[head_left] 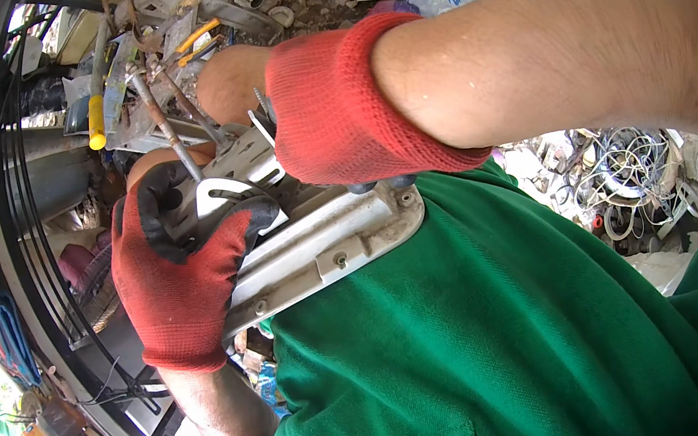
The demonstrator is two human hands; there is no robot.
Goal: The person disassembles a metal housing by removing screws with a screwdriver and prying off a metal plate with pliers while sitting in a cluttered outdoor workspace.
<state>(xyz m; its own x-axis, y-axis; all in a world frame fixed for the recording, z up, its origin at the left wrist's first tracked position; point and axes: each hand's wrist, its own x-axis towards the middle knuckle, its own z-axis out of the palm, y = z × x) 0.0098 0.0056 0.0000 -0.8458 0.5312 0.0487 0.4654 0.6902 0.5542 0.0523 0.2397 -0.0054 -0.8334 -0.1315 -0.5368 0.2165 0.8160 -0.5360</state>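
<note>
My left hand (pixel 179 279), in a red glove with black fingertips, grips a pale grey plastic housing (pixel 326 245) held against my green shirt. Its fingers wrap over the housing's left end beside a white bracket (pixel 243 166). My right hand (pixel 322 112), also in a red glove, closes on a thin metal tool whose tip (pixel 264 107) presses into the top of the housing. The right forearm crosses the picture from the upper right and hides most of the tool. Screw holes show along the housing's lower rim.
A heap of scrap lies beyond the hands: tools with yellow handles (pixel 97 121), metal rods (pixel 169 133), plastic bits and bags. A tangle of wires (pixel 627 171) sits at the right. A dark curved frame with cables (pixel 27 226) runs down the left.
</note>
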